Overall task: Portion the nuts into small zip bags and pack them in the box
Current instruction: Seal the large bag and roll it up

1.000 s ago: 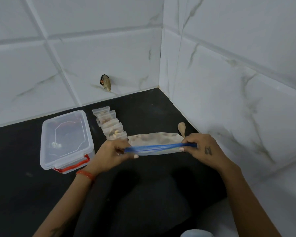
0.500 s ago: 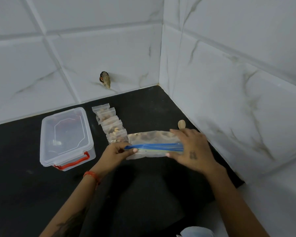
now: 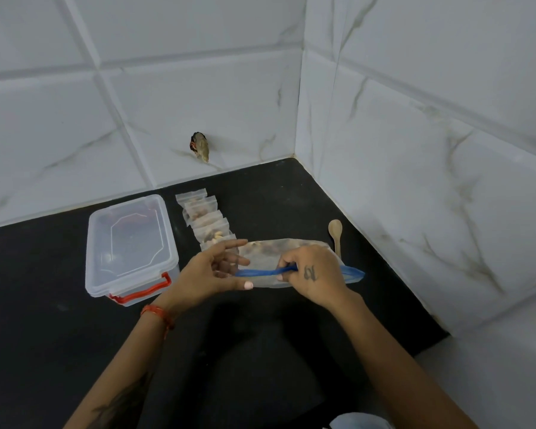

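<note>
Large nut bag [image 3: 260, 255] lies on desk [image 3: 44, 305], right of closed box [image 3: 130, 246] | right hand [image 3: 313, 277] fingers pinch blue zip | left hand [image 3: 211, 267] fingers spread, steadying its left end | tip: press evenly along the zip.

Bare forearms, no sleeves. Left wrist wears a red thread band [image 3: 157, 314]. Right hand [image 3: 314, 278] bears a dark tattoo; left forearm has another at 7 o'clock.
</note>
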A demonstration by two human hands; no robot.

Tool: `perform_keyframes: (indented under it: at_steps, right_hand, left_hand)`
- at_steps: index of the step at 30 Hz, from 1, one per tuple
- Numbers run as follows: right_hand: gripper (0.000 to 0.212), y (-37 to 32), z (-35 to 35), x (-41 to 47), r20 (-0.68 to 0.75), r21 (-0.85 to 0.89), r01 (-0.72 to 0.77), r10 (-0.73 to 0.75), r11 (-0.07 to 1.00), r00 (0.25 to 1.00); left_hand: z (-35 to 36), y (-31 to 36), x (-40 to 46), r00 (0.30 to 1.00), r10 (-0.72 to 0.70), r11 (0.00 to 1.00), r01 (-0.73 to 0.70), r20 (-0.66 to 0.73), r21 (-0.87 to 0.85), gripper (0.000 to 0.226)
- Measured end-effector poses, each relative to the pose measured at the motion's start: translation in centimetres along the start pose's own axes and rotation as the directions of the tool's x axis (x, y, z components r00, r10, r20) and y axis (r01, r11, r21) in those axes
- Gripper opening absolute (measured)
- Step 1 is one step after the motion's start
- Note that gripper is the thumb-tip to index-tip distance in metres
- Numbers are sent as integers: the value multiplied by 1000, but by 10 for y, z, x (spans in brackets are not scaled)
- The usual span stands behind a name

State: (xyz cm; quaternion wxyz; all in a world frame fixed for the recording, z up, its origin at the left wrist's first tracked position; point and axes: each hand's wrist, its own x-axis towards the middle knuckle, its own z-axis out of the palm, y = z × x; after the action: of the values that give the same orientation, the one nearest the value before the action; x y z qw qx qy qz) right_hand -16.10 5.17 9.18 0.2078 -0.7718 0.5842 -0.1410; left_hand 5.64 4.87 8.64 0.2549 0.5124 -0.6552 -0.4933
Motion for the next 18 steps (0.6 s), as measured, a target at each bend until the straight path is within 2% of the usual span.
perform_keyframes:
  at_steps: [2, 4, 5, 9, 11, 15, 18]
  right_hand:
    - [12, -1, -1, 0, 9, 5, -2, 2, 1000, 1000]
    - [14, -2, -2, 1, 30, 19, -10, 10, 1000, 999]
    - [15, -2, -3, 1, 50, 30, -23, 21, 999, 999]
    - [21, 7, -7, -2, 147, 153, -87, 65, 984, 987]
    - [26, 13, -9, -6, 131, 194, -136, 112, 972, 985]
    - [18, 18, -8, -12, 18, 85, -160, 159, 983, 987]
    - [20, 15, -7, -11, 11, 51, -191, 191, 980, 982]
  left_hand:
    - [1, 3, 4, 995, 96, 961, -90, -9, 260, 48]
    - [7, 4, 10, 973, 231, 837, -202, 7, 508, 27]
    - [9, 4, 12, 964, 265, 799, -222, 3, 560, 20]
    - [15, 4, 15, 945, 322, 769, -231, -49, 596, 12]
    - [15, 3, 13, 939, 335, 770, -230, -72, 595, 12]
    - [16, 4, 14, 947, 314, 785, -223, -61, 578, 11]
    - [16, 5, 15, 954, 297, 783, -214, -49, 585, 12]
